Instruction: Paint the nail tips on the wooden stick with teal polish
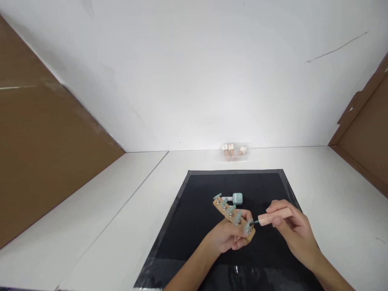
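Left hand point(227, 237) grasps a wooden strip point(227, 213) above a black mat point(194, 202); five green nail tips point(231, 209) line the strip. Right hand point(294, 230), over the mat's right side, pinches a pink brush point(275, 216), bristles at the nearest nail. Green bottle point(237, 199) lying on the mat's far half. Behind the mat, a clear box point(235, 158) holds white-and-pink pieces point(230, 147).

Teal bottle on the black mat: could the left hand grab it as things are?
Probably not easily: the bottle lies close by, but the left hand is gripping the wooden strip and would likely need to free up first.
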Action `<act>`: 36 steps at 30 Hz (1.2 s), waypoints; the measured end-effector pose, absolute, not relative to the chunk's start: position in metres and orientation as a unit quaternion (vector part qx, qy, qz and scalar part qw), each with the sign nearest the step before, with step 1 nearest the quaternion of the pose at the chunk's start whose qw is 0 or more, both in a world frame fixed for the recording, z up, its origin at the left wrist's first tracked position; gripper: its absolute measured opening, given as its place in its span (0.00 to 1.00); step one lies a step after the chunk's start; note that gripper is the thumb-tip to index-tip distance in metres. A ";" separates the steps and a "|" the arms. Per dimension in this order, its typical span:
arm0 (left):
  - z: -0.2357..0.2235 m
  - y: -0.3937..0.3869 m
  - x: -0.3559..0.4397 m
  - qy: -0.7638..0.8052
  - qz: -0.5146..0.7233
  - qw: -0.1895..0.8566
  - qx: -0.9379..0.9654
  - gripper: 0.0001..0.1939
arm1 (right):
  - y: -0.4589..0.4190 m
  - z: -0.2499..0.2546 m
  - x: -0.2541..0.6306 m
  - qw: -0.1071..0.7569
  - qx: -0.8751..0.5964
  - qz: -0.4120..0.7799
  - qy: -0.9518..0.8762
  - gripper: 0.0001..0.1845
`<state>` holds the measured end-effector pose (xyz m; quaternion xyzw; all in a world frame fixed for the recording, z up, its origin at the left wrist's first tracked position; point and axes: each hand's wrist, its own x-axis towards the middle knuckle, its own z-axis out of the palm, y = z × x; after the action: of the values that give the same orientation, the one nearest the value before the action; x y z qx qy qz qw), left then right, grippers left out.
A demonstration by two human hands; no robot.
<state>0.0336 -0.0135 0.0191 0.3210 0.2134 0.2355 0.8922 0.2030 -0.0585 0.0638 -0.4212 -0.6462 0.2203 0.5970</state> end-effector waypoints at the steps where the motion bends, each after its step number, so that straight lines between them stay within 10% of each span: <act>1: 0.019 -0.013 0.034 0.214 0.235 0.892 0.323 0.23 | -0.058 0.064 0.202 0.593 -0.421 0.221 -0.650 0.12; 36: 0.026 -0.016 0.040 0.296 0.340 0.771 0.449 0.23 | -0.056 0.060 0.207 0.586 -0.474 0.242 -0.612 0.17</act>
<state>0.0396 -0.0159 0.0261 0.4489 0.2964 0.3404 0.7712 0.2071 -0.0560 0.0597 -0.4736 -0.6115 0.2423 0.5857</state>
